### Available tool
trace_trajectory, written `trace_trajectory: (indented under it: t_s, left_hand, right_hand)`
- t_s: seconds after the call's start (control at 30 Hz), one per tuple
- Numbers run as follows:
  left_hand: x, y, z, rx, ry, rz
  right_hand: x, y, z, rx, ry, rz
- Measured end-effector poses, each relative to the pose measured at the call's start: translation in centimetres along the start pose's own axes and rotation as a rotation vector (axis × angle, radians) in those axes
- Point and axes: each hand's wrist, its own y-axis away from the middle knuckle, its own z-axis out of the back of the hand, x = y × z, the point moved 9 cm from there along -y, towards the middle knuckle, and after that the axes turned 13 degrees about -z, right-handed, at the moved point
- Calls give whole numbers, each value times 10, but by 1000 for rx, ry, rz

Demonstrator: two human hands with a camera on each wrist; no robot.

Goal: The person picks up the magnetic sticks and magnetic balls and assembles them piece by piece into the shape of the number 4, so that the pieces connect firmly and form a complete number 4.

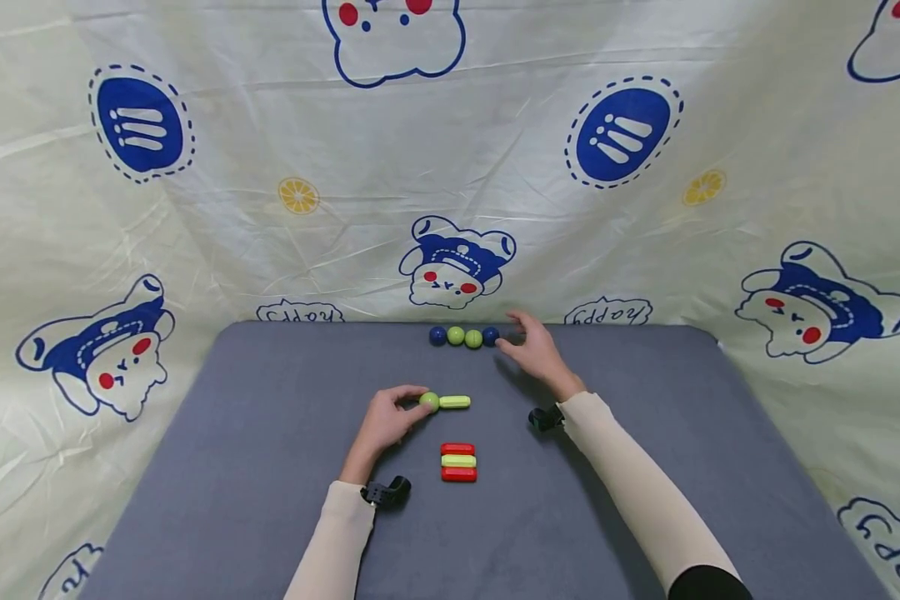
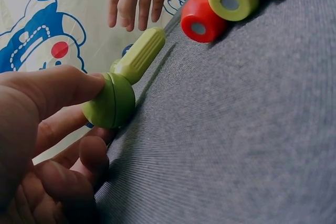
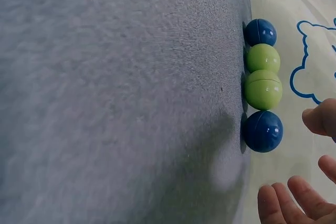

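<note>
My left hand pinches a green ball between thumb and fingers, low over the grey cloth. A light green ribbed rod touches that ball and points away to the right. At the back of the table my right hand has its fingers spread beside the right-hand blue ball. In the right wrist view a gap shows between the fingers and this ball. Two green balls and another blue ball continue the row.
Nearer the front lies a stack of rods side by side: a red rod, a yellow-green rod and a second red rod. Grey cloth covers the table. A printed curtain hangs behind its back edge.
</note>
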Motion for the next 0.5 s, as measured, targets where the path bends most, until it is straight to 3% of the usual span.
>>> trace_trajectory:
  t_s: [0.5]
  left_hand:
    - [0,0,1,1,16,12]
  right_hand:
    - [-6,-14,-23,8,-6,-92]
